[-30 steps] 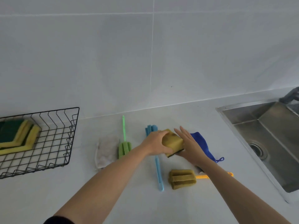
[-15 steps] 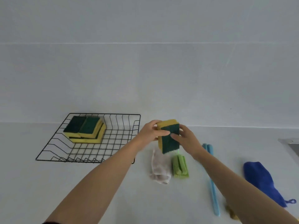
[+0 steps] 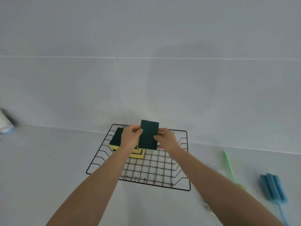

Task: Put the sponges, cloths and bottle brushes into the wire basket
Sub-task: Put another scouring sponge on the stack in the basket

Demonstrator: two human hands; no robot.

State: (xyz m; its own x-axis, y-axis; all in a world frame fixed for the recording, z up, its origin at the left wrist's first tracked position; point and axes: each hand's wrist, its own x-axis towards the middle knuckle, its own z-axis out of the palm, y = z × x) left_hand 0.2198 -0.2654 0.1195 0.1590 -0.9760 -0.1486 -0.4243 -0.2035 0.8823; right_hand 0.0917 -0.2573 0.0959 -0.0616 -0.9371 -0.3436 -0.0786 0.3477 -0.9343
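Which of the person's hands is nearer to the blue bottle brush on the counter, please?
Right. The right hand holds the sponge over the wire basket, on the side toward the blue bottle brush; the left hand holds the sponge's far side.

Stacked sponges fill the far left corner of the wire basket; its right half and near edge lie bare. Both hands, left and right, with a held sponge, hang above its far edge.
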